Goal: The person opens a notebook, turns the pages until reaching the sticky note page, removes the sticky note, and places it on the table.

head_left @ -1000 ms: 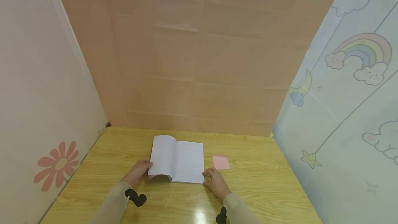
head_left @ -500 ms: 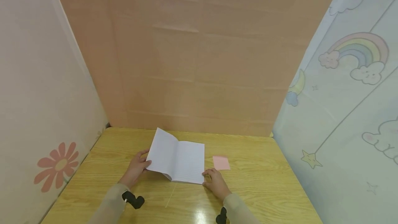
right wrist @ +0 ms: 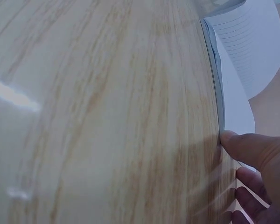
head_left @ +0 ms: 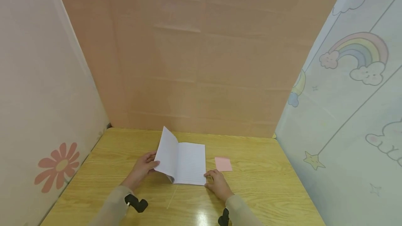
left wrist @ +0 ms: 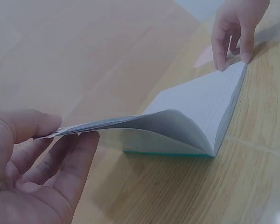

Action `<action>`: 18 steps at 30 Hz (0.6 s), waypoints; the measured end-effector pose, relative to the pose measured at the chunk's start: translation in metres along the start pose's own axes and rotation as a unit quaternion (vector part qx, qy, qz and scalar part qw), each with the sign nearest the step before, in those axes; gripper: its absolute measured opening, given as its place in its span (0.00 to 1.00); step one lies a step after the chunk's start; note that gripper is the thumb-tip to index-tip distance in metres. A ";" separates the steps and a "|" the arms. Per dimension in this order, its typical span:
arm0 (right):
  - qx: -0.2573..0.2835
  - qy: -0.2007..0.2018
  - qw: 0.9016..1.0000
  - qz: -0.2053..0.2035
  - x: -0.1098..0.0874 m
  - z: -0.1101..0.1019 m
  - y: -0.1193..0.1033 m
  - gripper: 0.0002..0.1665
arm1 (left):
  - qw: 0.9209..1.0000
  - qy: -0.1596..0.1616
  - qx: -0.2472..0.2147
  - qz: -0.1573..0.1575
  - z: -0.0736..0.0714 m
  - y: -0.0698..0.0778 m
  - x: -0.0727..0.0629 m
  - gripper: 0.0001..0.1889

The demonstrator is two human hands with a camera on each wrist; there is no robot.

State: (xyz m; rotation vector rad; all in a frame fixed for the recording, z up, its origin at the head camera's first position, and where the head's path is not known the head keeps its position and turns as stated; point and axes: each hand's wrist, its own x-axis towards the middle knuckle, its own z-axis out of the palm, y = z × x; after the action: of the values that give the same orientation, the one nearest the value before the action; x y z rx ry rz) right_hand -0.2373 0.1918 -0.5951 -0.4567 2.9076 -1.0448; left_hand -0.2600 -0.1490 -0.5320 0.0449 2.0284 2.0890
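An open lined notebook (head_left: 191, 163) lies on the wooden table, its left pages raised and bowed. My left hand (head_left: 141, 170) pinches these pages at their outer edge, thumb on top and fingers underneath. In the left wrist view, the lifted pages (left wrist: 130, 120) arch above a cover with a green edge (left wrist: 168, 154). At the notebook's lower right corner, my right hand (head_left: 218, 185) holds the edge with thumb and bent fingers. The right wrist view shows that thumb (right wrist: 242, 144) against the corner. A pink sticky note (head_left: 223, 164) lies right of the notebook.
The wooden table (head_left: 260, 184) reaches back to a brown panel (head_left: 201, 62). Printed white sheets flank it, with a flower (head_left: 59, 166) on the left and a rainbow (head_left: 361, 51) on the right.
The left pages have risen from a bowed, lower position to a steeper tilt. My left hand shifted its hold, moving outward and then back right with them. My right hand has stayed put.
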 end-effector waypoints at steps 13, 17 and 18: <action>-0.001 -0.003 1.000 -0.002 -0.001 -0.001 0.000 0.18 | 0.999 -0.022 0.018 0.019 0.037 0.000 0.012 0.29; 0.001 -0.003 1.000 -0.002 0.000 -0.001 0.000 0.18 | 0.994 -0.085 0.043 0.048 0.046 -0.003 0.011 0.30; 0.002 -0.002 1.000 -0.001 0.000 -0.001 0.000 0.18 | 0.992 -0.102 0.057 0.055 0.047 -0.004 0.011 0.30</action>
State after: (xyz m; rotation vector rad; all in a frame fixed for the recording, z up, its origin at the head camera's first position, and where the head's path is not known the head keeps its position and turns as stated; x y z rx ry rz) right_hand -0.2376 0.1923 -0.5943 -0.4594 2.9028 -1.0481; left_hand -0.2611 -0.1006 -0.5355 0.3807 2.0588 1.9372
